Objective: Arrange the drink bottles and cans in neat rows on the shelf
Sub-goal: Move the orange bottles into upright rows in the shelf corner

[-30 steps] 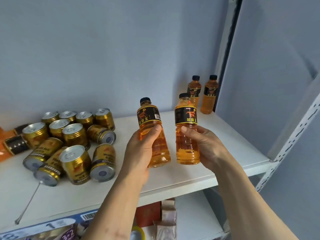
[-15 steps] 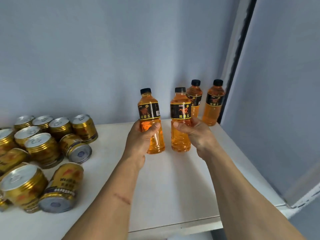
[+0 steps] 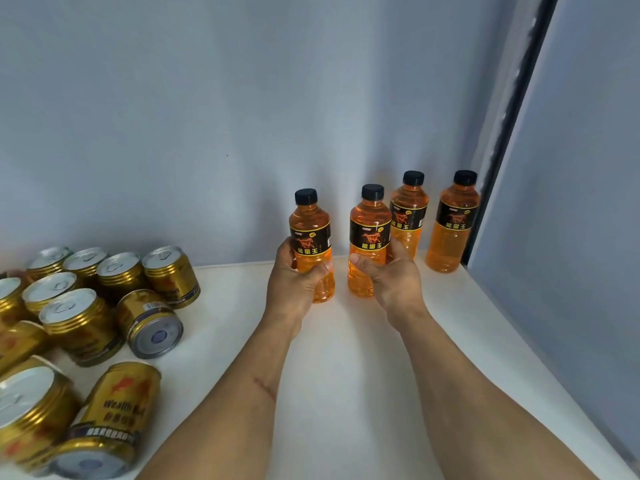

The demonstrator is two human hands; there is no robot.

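Observation:
My left hand [image 3: 298,285] grips an orange drink bottle [image 3: 311,233] with a black cap and black label, held upright near the back of the white shelf [image 3: 346,358]. My right hand [image 3: 389,278] grips a second such bottle [image 3: 369,237] just to its right. Both bottle bases are at or just above the shelf; I cannot tell whether they touch it. Two more orange bottles [image 3: 408,213] [image 3: 452,223] stand upright in the back right corner against the wall. Gold cans [image 3: 83,317] crowd the left side, some upright, some lying down.
A grey back wall and a grey side panel [image 3: 571,202] close the shelf at the back and right. One can [image 3: 114,420] lies on its side near the front left edge. Bare white shelf runs between my arms and out to the right front.
Both hands have carried their bottles forward and down toward the back of the shelf, closer to the two standing bottles. My view has moved in and turned right.

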